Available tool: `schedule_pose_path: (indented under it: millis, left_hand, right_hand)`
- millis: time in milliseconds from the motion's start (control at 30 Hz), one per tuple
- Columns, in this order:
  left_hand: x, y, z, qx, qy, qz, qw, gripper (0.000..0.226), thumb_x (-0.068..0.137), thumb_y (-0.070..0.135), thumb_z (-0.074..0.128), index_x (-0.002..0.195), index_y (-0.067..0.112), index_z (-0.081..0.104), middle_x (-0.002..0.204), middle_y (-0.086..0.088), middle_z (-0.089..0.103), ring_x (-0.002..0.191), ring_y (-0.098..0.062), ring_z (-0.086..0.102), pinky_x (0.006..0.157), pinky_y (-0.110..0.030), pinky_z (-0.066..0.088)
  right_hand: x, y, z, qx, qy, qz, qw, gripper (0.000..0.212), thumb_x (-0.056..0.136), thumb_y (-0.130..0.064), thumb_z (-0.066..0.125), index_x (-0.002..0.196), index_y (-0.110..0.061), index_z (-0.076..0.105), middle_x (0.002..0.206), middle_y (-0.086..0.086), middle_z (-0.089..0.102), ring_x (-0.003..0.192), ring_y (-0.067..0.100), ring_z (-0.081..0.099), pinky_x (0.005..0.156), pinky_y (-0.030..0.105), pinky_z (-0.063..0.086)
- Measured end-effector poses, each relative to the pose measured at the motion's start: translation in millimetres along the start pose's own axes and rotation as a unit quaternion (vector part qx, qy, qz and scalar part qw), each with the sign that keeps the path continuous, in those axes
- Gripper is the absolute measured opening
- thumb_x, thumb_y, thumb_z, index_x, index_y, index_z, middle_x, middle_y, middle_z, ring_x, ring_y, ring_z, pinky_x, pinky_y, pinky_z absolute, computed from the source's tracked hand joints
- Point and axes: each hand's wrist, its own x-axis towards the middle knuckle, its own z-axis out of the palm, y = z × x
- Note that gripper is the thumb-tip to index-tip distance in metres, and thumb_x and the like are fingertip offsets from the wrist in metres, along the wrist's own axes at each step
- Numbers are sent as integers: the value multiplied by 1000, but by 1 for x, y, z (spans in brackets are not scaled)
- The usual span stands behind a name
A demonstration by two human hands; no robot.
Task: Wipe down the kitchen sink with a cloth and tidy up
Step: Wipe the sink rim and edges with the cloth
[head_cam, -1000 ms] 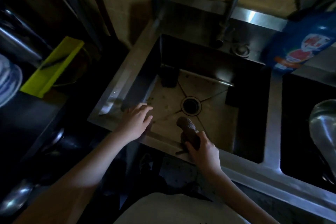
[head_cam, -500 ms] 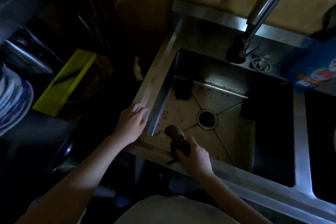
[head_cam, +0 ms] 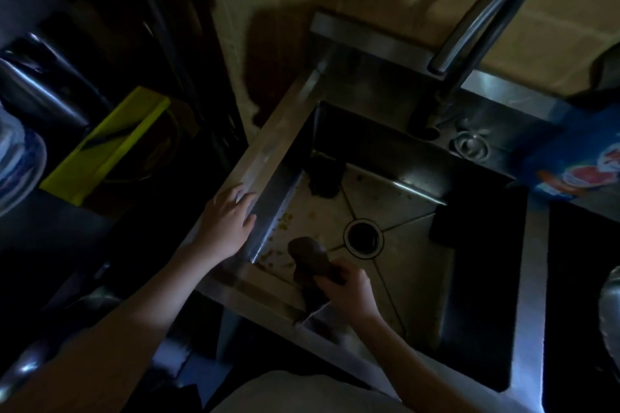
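Note:
A steel sink [head_cam: 268, 144] fills the middle of the head view, its floor dotted with food scraps near the left wall and a round drain [head_cam: 363, 237] in the centre. My right hand [head_cam: 349, 288] grips a dark brown cloth [head_cam: 310, 260] inside the basin, at the front left corner, close to the scraps. My left hand [head_cam: 229, 220] rests flat on the sink's left rim, fingers straight. A dark lump [head_cam: 323, 178] lies at the basin's back left.
A curved tap [head_cam: 469, 43] arches over the back of the sink. A blue detergent pack [head_cam: 577, 161] stands at the back right. A second basin [head_cam: 583, 278] lies to the right. A yellow-green board [head_cam: 104, 147] and dark cookware sit on the left counter.
My left hand has moved from the basin's front corner up onto the left rim. The right hand with the cloth has shifted toward the front left corner. The view has swung left.

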Motion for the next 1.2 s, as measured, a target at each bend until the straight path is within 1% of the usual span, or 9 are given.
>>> schedule_pose_path:
  millis: [100,200,333,433,700,900,967,1033,1200]
  left_hand:
    - [2,11,1,12,-1,-17,1000,43,91,27,53,133,18,47,145,-7,39,127,-30,43,103,-45,35]
    - [3,23,4,16,-11,-30,999,44,92,28,51,135,20,45,146,-5,36,130,-28,40,104,-45,36]
    - [3,35,10,12,-24,-39,999,45,93,27,50,136,19,43,148,-6,34,134,-28,36,108,-48,32]
    - [7,40,10,14,-26,-41,999,46,92,28,51,136,20,44,149,-6,34,132,-30,39,106,-48,33]
    - [43,39,2,-5,-4,-12,1000,44,89,22,56,132,14,49,142,-11,41,130,-30,41,103,-47,36]
    - [93,32,-6,-6,-13,23,1000,46,86,20,59,131,14,50,142,-13,42,127,-34,44,104,-46,36]
    - [110,33,-9,-8,-6,36,999,45,84,16,61,128,13,53,138,-14,45,126,-33,45,102,-45,38]
    - [128,35,-12,-12,5,50,999,42,82,14,60,124,13,55,131,-16,50,123,-34,48,97,-46,41]
    - [171,39,-16,-10,-8,58,998,42,83,16,59,125,16,53,134,-15,47,122,-36,46,98,-47,40]
  right_hand:
    - [10,10,-20,31,-5,2,1000,16,74,-20,75,87,-20,66,75,-8,66,73,8,63,57,12,44]
    - [16,17,-39,65,-2,8,998,19,76,-16,75,87,-27,63,78,-12,67,77,6,65,66,20,51]
    - [28,25,-64,83,20,4,996,18,79,-16,73,91,-25,64,82,-13,67,78,0,64,59,11,48]
    - [42,25,-83,97,58,-9,994,15,79,-16,73,85,-28,65,82,-8,70,75,1,66,55,11,49]
    - [104,-20,-123,130,170,-28,976,27,81,-20,72,106,-12,65,93,-3,69,82,5,65,68,17,50]
    - [144,-72,-146,104,262,-56,958,21,81,-19,72,98,-8,64,76,-7,60,66,-4,53,56,8,42]
    - [156,-84,-151,95,277,-48,955,24,81,-20,71,101,-7,66,79,-5,62,69,3,58,62,12,48]
    - [167,-93,-152,83,288,-33,953,28,81,-24,70,104,-8,66,89,2,67,81,13,63,72,27,53]
    - [195,-115,-148,-32,292,-65,954,30,86,-25,61,112,-11,61,101,9,69,92,25,65,71,30,50]
